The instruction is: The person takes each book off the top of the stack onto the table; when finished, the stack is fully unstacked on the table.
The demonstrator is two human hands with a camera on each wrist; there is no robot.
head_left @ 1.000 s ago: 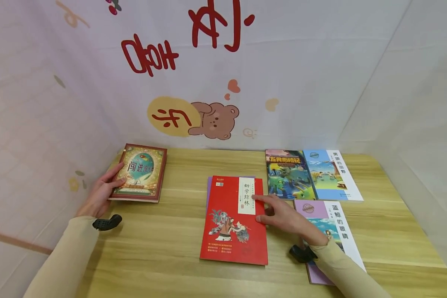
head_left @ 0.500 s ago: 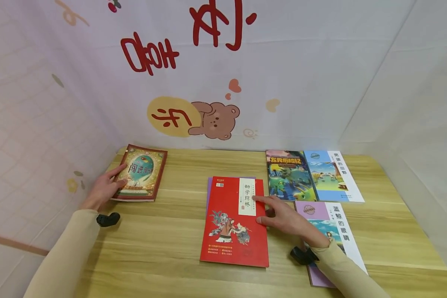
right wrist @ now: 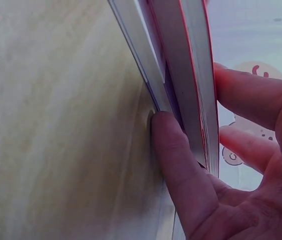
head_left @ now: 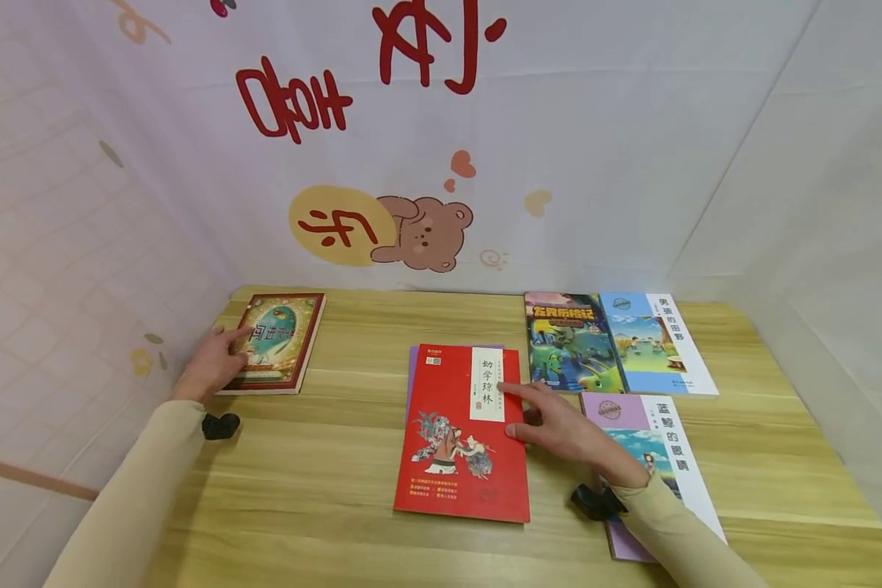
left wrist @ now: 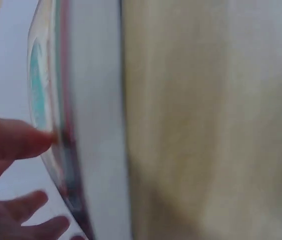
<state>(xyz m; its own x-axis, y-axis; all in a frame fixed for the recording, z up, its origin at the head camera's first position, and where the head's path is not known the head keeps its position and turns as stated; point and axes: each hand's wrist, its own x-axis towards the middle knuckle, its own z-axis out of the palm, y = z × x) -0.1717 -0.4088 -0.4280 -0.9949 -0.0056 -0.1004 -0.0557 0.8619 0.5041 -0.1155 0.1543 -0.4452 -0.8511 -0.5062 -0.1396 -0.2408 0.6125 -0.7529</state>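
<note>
At the table's left side lies a book with a reddish-brown border and a teal oval (head_left: 275, 339). My left hand (head_left: 209, 363) rests against its left side, index finger and thumb on the cover. In the left wrist view a fingertip touches the cover's edge and the other fingers stand apart. My right hand (head_left: 569, 429) grips the right edge of a red book (head_left: 441, 425) at the middle. Two digits lie on the red cover, while another finger (right wrist: 168, 135) presses the stack's side near the table. A purple-covered book (head_left: 412, 367) shows underneath.
Right of the stack lie a green-and-blue illustrated book (head_left: 569, 347), a blue-and-white book (head_left: 650, 343) and a purple-and-white book (head_left: 694, 482), partly under my right forearm. White printed cloth (head_left: 595, 147) walls off the wooden table (head_left: 301, 490) behind and at both sides.
The left book has shifted slightly left and lies flatter, its right page edge now showing. My left hand has shifted slightly on it. The right hand and red book stay put.
</note>
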